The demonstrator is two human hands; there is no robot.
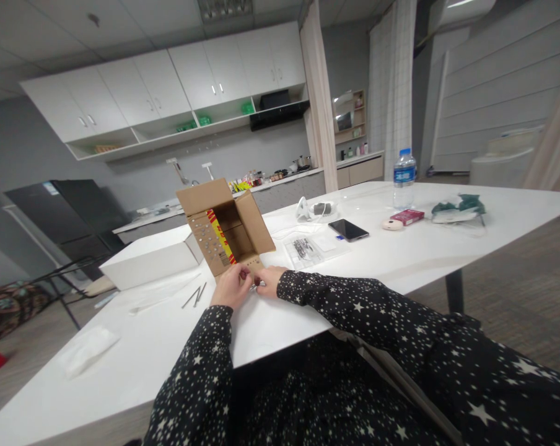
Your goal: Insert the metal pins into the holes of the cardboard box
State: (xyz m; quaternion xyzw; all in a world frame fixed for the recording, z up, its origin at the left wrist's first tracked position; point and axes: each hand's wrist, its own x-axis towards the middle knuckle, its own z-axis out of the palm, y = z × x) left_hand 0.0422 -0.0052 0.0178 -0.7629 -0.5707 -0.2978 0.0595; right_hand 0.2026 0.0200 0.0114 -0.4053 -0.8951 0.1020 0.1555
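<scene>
Both my hands meet on the white table [401, 260] just in front of an open brown cardboard box [227, 226]. My left hand [231, 286] and my right hand [268, 280] pinch a small metal piece between their fingertips; it is too small to name. The box lies on its side with flaps spread, several metal fasteners stuck through its left flap and a red-and-yellow strip inside. Both sleeves are black with white stars.
A white box [152, 257] lies left of the cardboard box, with thin metal rods [194, 296] in front. A clear bag of small parts [303, 249], a phone [348, 230], a water bottle [404, 178], a red packet [407, 217] and a folded tissue [87, 350] are on the table.
</scene>
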